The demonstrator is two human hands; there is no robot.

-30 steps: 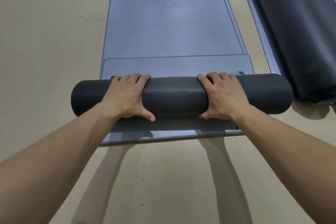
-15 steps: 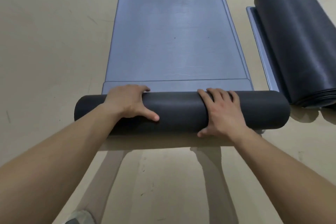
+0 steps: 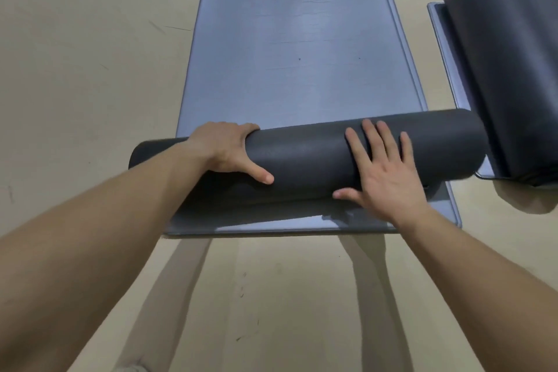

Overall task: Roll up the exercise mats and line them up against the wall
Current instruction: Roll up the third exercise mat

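Left hand (image 3: 223, 149) grips the rolled mat (image 3: 305, 157), fingers curled over; right hand (image 3: 385, 175), at its three o'clock, presses flat, fingers spread.

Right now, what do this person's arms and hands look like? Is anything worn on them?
Both are bare. The left hand and right hand carry no gloves, rings or watch, and no sleeve shows anywhere up to the frame edge. No markings are visible.

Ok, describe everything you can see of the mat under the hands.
The mat is blue-grey on top, dark and matte outside, like foam. Part is wound into a thick roll lying crosswise; the rest lies flat on the floor beyond. The left hand curls over the roll; the right hand presses flat on it.
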